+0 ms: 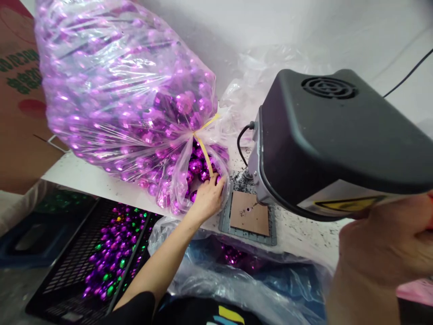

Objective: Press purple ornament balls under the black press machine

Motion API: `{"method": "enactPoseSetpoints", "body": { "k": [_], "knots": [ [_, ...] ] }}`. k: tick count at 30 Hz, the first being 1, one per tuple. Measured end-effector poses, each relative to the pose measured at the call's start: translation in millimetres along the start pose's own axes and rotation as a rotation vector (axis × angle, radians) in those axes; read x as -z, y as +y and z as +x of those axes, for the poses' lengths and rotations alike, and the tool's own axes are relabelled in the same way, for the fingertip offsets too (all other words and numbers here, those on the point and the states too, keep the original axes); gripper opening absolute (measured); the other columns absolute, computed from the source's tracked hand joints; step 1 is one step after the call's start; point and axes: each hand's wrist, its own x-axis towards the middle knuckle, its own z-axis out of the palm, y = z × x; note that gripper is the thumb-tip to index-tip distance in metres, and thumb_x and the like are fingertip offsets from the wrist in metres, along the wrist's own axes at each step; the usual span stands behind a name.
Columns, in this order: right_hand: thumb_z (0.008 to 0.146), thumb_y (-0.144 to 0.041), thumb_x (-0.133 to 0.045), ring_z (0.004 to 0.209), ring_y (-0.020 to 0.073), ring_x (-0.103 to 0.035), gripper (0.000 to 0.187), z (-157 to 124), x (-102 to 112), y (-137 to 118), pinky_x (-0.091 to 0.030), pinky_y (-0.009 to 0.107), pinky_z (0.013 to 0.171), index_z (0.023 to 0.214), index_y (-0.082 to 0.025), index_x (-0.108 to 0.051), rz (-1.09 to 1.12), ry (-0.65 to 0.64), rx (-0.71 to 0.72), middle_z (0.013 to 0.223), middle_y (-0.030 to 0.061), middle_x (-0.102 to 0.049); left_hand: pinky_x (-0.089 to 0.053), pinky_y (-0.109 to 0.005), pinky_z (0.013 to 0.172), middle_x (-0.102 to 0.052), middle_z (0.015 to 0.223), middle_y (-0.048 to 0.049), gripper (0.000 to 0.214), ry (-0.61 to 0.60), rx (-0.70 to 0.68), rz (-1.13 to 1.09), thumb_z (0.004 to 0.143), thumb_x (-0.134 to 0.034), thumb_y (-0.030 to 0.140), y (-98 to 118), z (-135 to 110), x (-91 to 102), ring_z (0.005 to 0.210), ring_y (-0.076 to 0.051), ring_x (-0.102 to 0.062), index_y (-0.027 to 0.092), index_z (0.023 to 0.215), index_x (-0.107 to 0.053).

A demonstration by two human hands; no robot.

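right hand (382,243), 4 o'clock, at machine (338,131); left hand (209,197), 6 o'clock, at bag (125,67); finger grips: can't tell. balls (196,166) likely light, slick; pinch sides.

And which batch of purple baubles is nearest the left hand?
The one in the large bag with the yellow tie: the left hand is at its opening. Those in the black crate, mixed with green, and those in the lower plastic lie farther off.

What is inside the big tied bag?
Shiny purple balls show through the bag and at its opening. What lies deeper or behind the left hand is covered.
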Motion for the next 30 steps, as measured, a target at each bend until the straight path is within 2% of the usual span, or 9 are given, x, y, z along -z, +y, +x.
{"method": "enactPoseSetpoints", "body": {
  "k": [2,4,8,11,15,19,22,25,30],
  "knots": [
    [0.085,-0.048,-0.066,0.053,0.0034,-0.041,0.028,0.7,0.3,3.4,-0.022,0.03,0.054,0.078,-0.021,-0.07,0.009,0.01,0.099,0.055,-0.0014,-0.048,-0.056,-0.044,0.091,-0.056,0.134,-0.0167,0.061,-0.048,0.021,0.018,0.08,-0.055,0.005,-4.1,3.1,2.8,0.105,-0.03,-0.067,0.018,0.139,-0.052],
    [0.085,-0.043,-0.066,0.053,0.0028,-0.041,0.024,0.5,2.4,6.6,-0.023,0.028,0.052,0.078,-0.021,-0.069,-0.006,-0.029,0.113,0.057,-0.0019,-0.049,-0.055,-0.044,0.093,-0.057,0.13,-0.0148,0.06,-0.009,0.081,-0.106,0.081,-0.058,0.009,-8.8,0.5,10.0,0.106,-0.029,-0.066,0.019,0.14,-0.052],
    [0.086,-0.045,-0.066,0.054,0.0031,-0.042,0.025,-0.4,5.5,7.6,-0.027,0.025,0.052,0.079,-0.02,-0.068,-0.042,-0.069,0.065,0.061,-0.0018,-0.05,-0.054,-0.035,0.089,-0.057,0.133,-0.0103,0.06,0.15,0.158,-0.747,0.086,-0.068,0.031,-12.0,-17.5,31.2,0.108,-0.023,-0.061,0.024,0.141,-0.046],
    [0.088,-0.046,-0.063,0.058,0.0038,-0.045,0.029,0.8,3.0,4.1,-0.029,0.025,0.055,0.079,-0.019,-0.068,-0.036,-0.053,0.108,0.063,-0.001,-0.052,-0.051,-0.026,0.071,-0.062,0.115,-0.006,0.059,0.05,0.225,-1.194,0.084,-0.073,0.039,-0.2,-35.8,38.6,0.09,-0.017,-0.06,0.026,0.138,-0.05],
    [0.092,-0.045,-0.057,0.061,0.0034,-0.046,0.035,4.7,-0.2,-2.7,-0.033,0.023,0.059,0.078,-0.014,-0.065,-0.073,-0.059,0.167,0.066,-0.0004,-0.052,-0.046,-0.022,0.065,-0.064,0.102,-0.0026,0.061,-0.149,0.235,-1.446,0.077,-0.081,0.036,24.0,-49.8,26.0,0.08,-0.013,-0.057,0.026,0.132,-0.058],
    [0.095,-0.043,-0.055,0.06,0.0006,-0.043,0.036,7.7,1.4,-7.3,-0.034,0.019,0.059,0.079,-0.012,-0.063,-0.107,-0.09,0.158,0.068,-0.0015,-0.052,-0.043,-0.022,0.058,-0.065,0.096,-0.0018,0.06,-0.259,0.258,-1.439,0.078,-0.08,0.042,38.8,-48.1,5.7,0.071,-0.011,-0.057,0.022,0.129,-0.057],
    [0.096,-0.043,-0.054,0.06,-0.001,-0.041,0.037,8.9,2.5,-9.5,-0.033,0.017,0.059,0.079,-0.011,-0.062,-0.11,-0.108,0.156,0.068,-0.0024,-0.052,-0.053,-0.029,0.079,-0.067,0.111,-0.0047,0.055,-0.22,0.208,-1.345,0.082,-0.076,0.043,41.1,-45.7,-2.9,0.093,-0.018,-0.064,0.021,0.128,-0.056],
    [0.097,-0.044,-0.051,0.06,-0.0015,-0.04,0.039,9.8,1.6,-12.6,-0.032,0.016,0.058,0.078,-0.011,-0.061,-0.114,-0.109,0.168,0.068,-0.0023,-0.051,-0.047,-0.041,0.107,-0.063,0.13,-0.007,0.051,-0.197,0.09,-1.12,0.088,-0.072,0.042,40.7,-45.1,-5.8,0.12,-0.024,-0.059,0.024,0.132,-0.056],
    [0.1,-0.044,-0.045,0.062,-0.0025,-0.041,0.043,10.8,-0.8,-17.1,-0.034,0.014,0.059,0.079,-0.01,-0.06,-0.135,-0.12,0.185,0.07,-0.0016,-0.052,-0.043,-0.05,0.112,-0.063,0.133,-0.0118,0.047,-0.176,-0.019,-0.733,0.093,-0.066,0.043,47.7,-41.5,-2.4,0.125,-0.03,-0.058,0.022,0.135,-0.057]
  ]
}}
